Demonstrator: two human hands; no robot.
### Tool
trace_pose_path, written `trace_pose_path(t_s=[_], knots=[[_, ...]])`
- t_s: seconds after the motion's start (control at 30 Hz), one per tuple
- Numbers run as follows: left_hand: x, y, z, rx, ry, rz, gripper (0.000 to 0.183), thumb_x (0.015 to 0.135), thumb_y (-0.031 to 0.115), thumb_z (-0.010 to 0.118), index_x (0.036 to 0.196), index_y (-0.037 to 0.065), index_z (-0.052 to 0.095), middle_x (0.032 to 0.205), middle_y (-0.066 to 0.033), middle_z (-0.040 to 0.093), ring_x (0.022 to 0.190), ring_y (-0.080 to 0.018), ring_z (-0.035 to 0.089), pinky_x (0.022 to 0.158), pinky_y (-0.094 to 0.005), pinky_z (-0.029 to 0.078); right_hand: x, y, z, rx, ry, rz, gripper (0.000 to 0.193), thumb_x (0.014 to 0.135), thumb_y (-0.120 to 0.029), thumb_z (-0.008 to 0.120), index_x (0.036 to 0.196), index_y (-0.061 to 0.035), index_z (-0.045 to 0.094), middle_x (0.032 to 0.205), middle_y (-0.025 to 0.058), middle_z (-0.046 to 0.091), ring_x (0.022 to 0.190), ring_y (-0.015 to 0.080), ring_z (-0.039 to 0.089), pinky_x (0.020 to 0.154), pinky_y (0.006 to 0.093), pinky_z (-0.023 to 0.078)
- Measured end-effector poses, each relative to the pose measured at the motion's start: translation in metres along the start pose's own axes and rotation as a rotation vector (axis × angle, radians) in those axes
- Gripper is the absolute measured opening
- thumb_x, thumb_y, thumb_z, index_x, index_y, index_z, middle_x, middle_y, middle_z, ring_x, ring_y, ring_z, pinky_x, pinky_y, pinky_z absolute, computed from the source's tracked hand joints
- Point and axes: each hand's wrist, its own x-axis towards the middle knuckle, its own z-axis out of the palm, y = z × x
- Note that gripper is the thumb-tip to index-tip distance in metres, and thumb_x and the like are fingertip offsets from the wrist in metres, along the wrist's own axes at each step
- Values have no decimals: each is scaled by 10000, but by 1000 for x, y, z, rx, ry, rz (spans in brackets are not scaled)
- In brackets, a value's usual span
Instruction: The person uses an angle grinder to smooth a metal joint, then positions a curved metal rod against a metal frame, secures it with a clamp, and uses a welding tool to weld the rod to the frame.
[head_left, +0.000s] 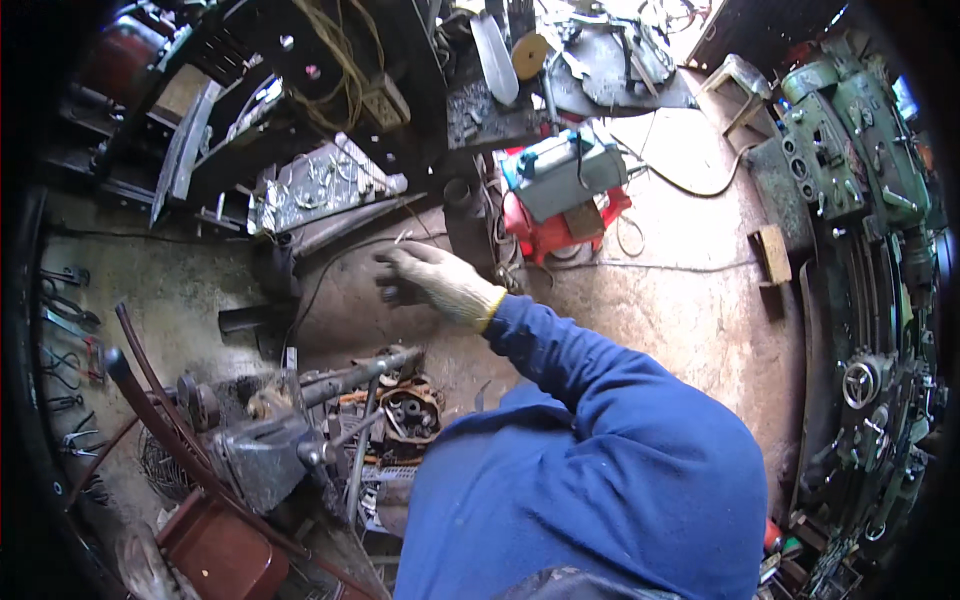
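Brown chair (225, 555) seen tilted at lower left, its panel edge met by gloved left hand (148, 568); whether that grip is closed cannot be told. Gloved right hand (435, 283) held out over floor (690, 330), fingers loosely parted, nothing seen held. Chair's curved tubes set close beside grey metal machine (262, 462). Farther out, green machine (830, 160) seen. Step judged: chair being steadied one-handed; frame clearance from machine probably called for next.
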Motion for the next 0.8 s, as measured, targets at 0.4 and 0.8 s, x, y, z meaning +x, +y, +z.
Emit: trace_pose_path(t_s=[0.4,0.8], knots=[[2,17,-9,44,-34,-190,293,950,135,540,1227,98,630,1055,-137,646,991,-346,614,922,-495,482,22,-105,-117,-281,266,-72,370,1015,-297,565,1276,-34,580,1063,80,682,923,153,662,793,302,546],[9,28,-15,9,-11,-196,268,934,164,550,1183,118,637,1073,-104,646,1033,-333,608,936,-507,469,45,-271,-120,-381,264,-550,472,981,-354,616,1262,21,557,1026,128,673,855,211,677,787,348,563]])
